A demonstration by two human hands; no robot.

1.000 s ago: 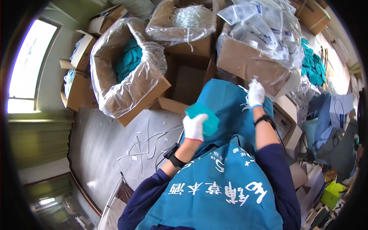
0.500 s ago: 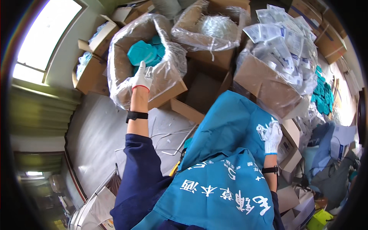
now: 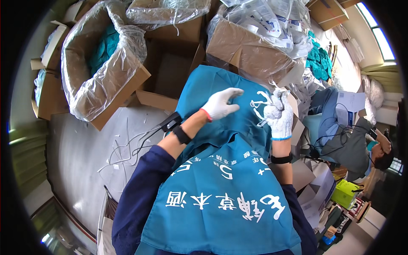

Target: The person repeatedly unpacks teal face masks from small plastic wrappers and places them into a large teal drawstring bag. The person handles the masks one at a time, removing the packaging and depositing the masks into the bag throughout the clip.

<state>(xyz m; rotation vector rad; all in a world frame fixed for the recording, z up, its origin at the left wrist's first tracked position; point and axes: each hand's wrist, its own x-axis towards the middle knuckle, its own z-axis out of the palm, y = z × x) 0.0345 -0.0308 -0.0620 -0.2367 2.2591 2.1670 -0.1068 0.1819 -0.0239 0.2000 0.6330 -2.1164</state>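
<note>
White-gloved left hand (image 3: 220, 105) spread loose; white-knit-gloved right hand (image 3: 280, 119) gripped thin, looping white cords (image 3: 264, 102)

The left fingers were well parted and held nothing, above the blue cloth apron with white printing (image 3: 225, 221). To their right, the right fingers were curled around the cords, whose loops and ends stuck out toward the left fingers; how many were gripped could not be told. Well apart from the left fingers, ahead and leftward, a brown cardboard box lined with clear plastic film (image 3: 125, 104) held rounded teal pieces (image 3: 104, 51). Ahead of the right fingers, a broad brown cardboard box (image 3: 238, 44) was heaped with printed clear-and-white plastic packets (image 3: 265, 21).
</note>
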